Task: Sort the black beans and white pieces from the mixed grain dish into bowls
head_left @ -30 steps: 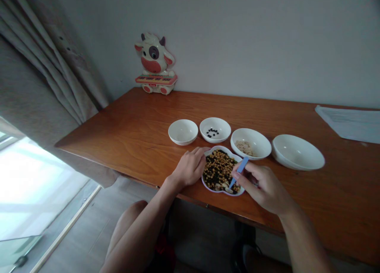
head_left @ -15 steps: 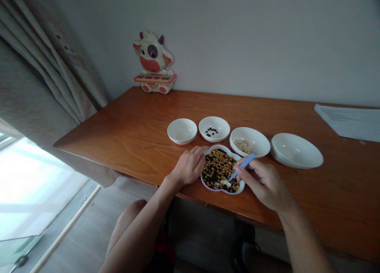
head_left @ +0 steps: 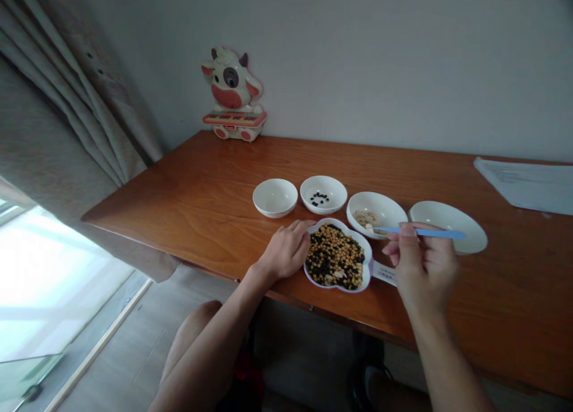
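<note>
My right hand (head_left: 423, 260) is closed round light blue tweezers (head_left: 436, 233), held nearly level. A pale flat piece (head_left: 369, 227) shows at their tip, over the near rim of a white bowl (head_left: 394, 212) with similar pale pieces (head_left: 364, 217) inside. My left hand (head_left: 286, 249) is curled against the left edge of a white and lilac scalloped dish (head_left: 367, 270), its fingertips at the rim. Mixed yellow and black beans (head_left: 333, 251) fill this dish, with a few pale pieces (head_left: 339, 274) near its front.
Left of the pale pieces' bowl stand a white bowl (head_left: 332, 188) with several black beans and another white bowl (head_left: 275, 198). A fourth bowl (head_left: 441, 215) sits partly behind my right hand. A cow toy (head_left: 233, 95) and white sheets (head_left: 532, 182) lie farther back.
My right hand has moved right and up from the scalloped dish, carrying a pale piece in the tweezers to the bowl. A printed label beside the dish is now uncovered. My left hand stays put.
</note>
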{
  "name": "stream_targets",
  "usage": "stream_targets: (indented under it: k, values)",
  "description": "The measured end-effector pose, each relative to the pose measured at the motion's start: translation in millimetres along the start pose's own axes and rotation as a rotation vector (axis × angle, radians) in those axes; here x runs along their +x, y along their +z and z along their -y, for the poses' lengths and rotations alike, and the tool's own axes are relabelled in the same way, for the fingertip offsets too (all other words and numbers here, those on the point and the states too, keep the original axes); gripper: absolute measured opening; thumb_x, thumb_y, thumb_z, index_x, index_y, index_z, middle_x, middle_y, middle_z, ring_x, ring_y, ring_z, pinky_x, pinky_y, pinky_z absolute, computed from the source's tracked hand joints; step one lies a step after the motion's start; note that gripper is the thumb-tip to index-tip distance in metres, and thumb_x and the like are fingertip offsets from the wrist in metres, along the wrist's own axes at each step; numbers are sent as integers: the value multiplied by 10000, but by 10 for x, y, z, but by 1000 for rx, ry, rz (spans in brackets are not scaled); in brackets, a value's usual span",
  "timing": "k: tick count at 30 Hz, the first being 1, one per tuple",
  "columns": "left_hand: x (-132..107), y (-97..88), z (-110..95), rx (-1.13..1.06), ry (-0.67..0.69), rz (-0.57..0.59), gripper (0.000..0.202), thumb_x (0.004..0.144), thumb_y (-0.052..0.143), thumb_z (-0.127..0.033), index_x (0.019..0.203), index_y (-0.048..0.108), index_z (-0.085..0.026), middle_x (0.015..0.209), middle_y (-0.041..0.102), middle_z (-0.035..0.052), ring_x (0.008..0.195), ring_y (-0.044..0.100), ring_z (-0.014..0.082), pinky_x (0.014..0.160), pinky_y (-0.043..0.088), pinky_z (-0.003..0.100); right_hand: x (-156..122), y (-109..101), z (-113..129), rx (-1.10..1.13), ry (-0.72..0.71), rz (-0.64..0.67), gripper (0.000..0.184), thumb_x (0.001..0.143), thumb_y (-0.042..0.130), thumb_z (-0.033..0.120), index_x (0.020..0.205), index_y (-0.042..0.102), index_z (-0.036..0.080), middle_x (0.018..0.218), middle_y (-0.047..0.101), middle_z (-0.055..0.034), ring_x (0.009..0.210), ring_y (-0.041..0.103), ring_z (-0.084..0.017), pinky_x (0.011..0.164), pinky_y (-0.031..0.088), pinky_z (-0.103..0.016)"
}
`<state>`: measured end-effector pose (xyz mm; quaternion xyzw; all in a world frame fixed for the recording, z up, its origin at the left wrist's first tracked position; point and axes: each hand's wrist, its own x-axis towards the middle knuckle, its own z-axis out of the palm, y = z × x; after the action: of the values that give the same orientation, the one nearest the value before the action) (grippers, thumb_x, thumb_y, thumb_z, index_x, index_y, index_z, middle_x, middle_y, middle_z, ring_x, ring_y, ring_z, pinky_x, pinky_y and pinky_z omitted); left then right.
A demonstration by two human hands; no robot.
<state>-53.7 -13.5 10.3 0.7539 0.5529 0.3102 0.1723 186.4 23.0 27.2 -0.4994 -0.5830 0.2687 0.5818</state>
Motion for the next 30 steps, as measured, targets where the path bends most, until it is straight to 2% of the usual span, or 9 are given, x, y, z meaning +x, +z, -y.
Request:
stream_targets:
  k: [5, 25, 30]
  values:
    - [-1, -6, -8, 15, 8, 9, 370, 1034, 330, -239, 1336, 527, -157, 1237, 670, 136, 1128, 649, 260, 997, 517, 425, 14, 31, 32, -10, 16, -78, 318, 963, 567, 526, 1016, 583, 213, 686, 631, 11, 487, 549, -126, 479, 450, -274]
    - [-7, -20, -18, 4, 8, 14, 364, 1044, 336, -246, 1338, 525, -145, 1253, 662, 138, 1150, 642, 263, 1016, 501, 420, 61, 33, 9, -103, 48, -45, 383, 956, 550, 577, 957, 586, 196, 695, 645, -10, 531, 567, -130, 541, 469, -288]
    - [-4, -21, -23, 7, 3, 16, 363, 1042, 333, -247, 1333, 526, -147, 1253, 663, 137, 1153, 640, 266, 1017, 502, 429, 46, 46, 9, -14, 77, -52, 378, 931, 595, 574, 995, 590, 201, 711, 655, -7, 533, 573, -123, 505, 463, -260]
